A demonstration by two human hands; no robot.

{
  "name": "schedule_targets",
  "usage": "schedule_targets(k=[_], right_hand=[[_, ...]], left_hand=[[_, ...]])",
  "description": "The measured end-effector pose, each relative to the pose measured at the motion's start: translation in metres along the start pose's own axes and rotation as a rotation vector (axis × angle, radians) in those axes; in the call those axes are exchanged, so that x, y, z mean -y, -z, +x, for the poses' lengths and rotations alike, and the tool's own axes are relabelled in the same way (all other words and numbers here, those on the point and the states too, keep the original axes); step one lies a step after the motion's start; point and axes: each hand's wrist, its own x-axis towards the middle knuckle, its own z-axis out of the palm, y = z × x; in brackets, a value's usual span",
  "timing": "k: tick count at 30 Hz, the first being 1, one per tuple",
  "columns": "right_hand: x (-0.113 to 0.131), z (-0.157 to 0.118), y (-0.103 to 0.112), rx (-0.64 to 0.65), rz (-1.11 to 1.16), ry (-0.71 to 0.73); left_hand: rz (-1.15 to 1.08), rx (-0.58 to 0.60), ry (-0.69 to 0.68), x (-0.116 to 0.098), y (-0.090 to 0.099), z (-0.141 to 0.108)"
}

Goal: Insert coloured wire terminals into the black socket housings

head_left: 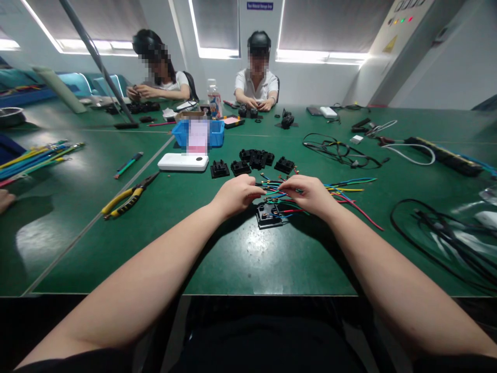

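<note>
My left hand is closed in a pinch, its fingertips at the end of a thin wire. My right hand pinches the same strand from the other side, palm down. Beneath and behind my fingers lies a loose bundle of coloured wires, red, blue, green and yellow, with small metal ends. Just in front of the hands a square black plastic part rests on the table, with wires running from its right side. Beyond them sits a cluster of similar black parts.
Yellow-handled pliers, a white power bank and a blue bin are to the left. Black cables and a black cord lie to the right. Two people sit across the green table.
</note>
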Motion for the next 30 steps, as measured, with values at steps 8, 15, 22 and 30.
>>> schedule_targets(k=[8,15,22,30], right_hand=[[0.0032,-0.0004,-0.0034,0.079,-0.017,0.019],[-0.0004,0.0022,0.0000,0.002,-0.074,-0.012],[-0.0040,0.0026,0.0047,-0.043,-0.136,-0.022],[-0.0044,0.0011,0.0019,-0.042,-0.201,-0.072]], left_hand=[[0.002,0.090,-0.056,0.0005,-0.0019,-0.0020],[-0.041,0.001,0.019,0.0012,-0.0026,-0.0014],[-0.148,-0.079,0.029,0.0004,-0.0006,-0.0004],[-0.158,-0.145,0.063,0.0032,0.0015,0.0000]])
